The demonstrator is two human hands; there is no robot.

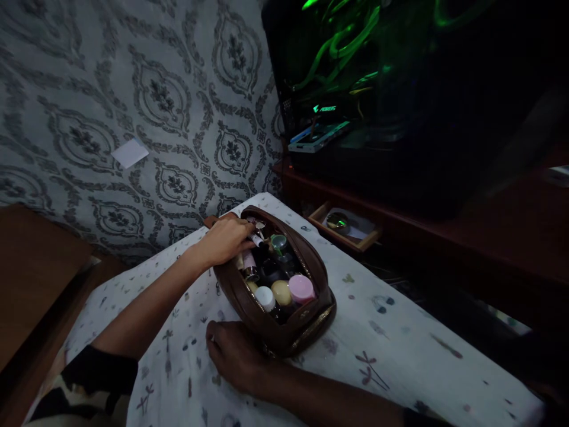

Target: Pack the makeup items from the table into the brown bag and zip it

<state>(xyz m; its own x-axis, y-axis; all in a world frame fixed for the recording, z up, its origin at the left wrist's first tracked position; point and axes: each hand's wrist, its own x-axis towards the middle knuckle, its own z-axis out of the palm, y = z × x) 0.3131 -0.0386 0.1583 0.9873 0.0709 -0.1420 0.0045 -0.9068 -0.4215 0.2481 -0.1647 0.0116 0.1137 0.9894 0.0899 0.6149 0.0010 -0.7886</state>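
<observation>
A brown zippered toiletry bag [317, 261] lies unzipped on the patterned white cloth. My left hand [227, 238] reaches over its far left edge, fingers pinched around a small white tube [256, 239]. Curled into a loose fist, my right hand [235, 356] rests on the cloth against the bag's near side, and nothing shows in it. Inside the bag are a pink-lidded jar [301, 289], a yellowish lid [281, 292], a white cap [265, 298], a green round-topped container [278, 244] and a pale pink tube [249, 264]. Dark items deeper in the bag are hard to make out.
A patterned white cloth [377, 338] covers the surface beneath the bag. To the right, a small wooden drawer [362, 240] stands pulled out below a dark red desk [444, 249]. A green-lit computer case [347, 71] stands on the desk. Patterned wallpaper [178, 89] is behind.
</observation>
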